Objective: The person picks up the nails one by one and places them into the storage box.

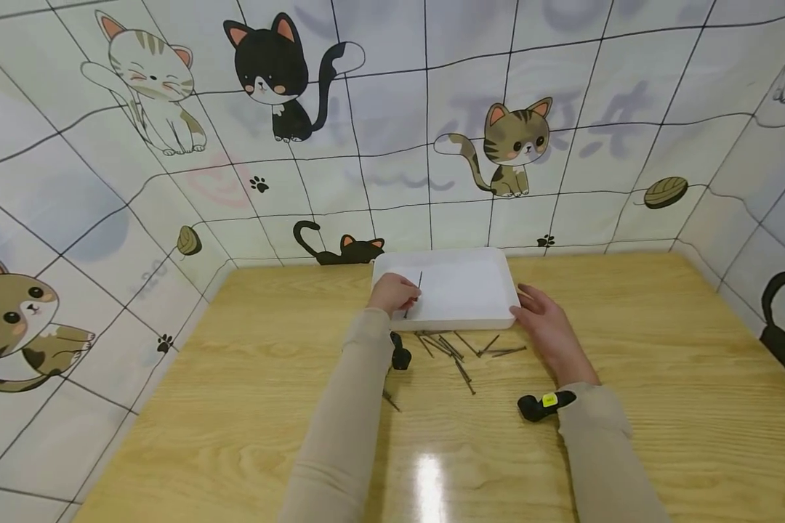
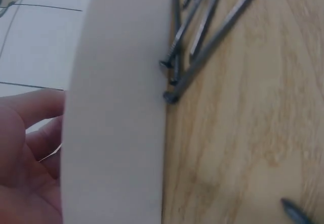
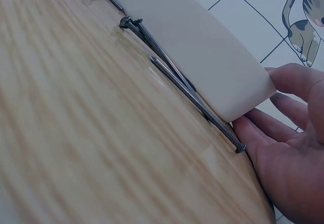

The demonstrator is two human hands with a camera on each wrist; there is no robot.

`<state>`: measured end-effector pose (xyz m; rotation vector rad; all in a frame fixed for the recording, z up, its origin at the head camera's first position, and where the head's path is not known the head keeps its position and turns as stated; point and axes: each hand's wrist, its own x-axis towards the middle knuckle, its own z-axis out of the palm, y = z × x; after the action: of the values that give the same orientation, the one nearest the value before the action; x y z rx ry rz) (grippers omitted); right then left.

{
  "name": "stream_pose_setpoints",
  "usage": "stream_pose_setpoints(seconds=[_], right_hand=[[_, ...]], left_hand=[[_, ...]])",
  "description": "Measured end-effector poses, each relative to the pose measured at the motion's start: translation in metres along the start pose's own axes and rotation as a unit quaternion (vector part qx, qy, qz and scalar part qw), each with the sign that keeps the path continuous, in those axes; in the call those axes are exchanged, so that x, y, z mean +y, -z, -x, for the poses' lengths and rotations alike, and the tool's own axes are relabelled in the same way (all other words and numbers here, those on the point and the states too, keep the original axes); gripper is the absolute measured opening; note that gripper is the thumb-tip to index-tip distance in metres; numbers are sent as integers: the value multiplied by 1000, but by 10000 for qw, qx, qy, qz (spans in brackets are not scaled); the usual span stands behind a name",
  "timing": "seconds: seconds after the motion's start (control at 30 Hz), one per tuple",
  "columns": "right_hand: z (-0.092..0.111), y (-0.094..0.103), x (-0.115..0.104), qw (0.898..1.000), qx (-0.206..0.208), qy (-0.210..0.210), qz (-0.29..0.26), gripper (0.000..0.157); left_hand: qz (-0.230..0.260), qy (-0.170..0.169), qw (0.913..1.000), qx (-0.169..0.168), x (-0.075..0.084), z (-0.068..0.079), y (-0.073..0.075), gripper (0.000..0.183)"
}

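My left hand [image 1: 392, 292] pinches a long dark nail [image 1: 421, 280] over the left part of the white tray [image 1: 461, 290]. In the left wrist view, the tray's wall [image 2: 114, 102] hides the nail and part of the hand [image 2: 33, 153]. With thumb and fingers, my right hand [image 1: 549, 330] holds the tray's front right corner, seen closer in the right wrist view, where the hand [image 3: 293, 128] wraps that corner. Several loose nails [image 1: 458, 356] lie on the table along the tray's front wall, some crossing one another.
The wooden table [image 1: 235, 407] carries everything. One nail [image 1: 390, 399] lies nearer, beside the left sleeve. Black wrist cameras [image 1: 538, 407] sit on both wrists. A cat-printed tile-pattern curtain [image 1: 392, 167] stands behind the tray and at both sides.
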<state>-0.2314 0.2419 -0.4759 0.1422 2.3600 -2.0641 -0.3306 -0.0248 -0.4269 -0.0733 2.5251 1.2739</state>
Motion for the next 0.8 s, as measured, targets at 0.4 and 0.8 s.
stream_pose_setpoints(seconds=[0.4,0.8], right_hand=[[0,-4,1,9999,127,-10,39,64],[0,-2,-1,9999,122,-7,28,63]], left_hand=[[-1120,-120,9933,262,-4,-9,-14,13],[-1999,-474,9777,428,8,-5,-27,21]])
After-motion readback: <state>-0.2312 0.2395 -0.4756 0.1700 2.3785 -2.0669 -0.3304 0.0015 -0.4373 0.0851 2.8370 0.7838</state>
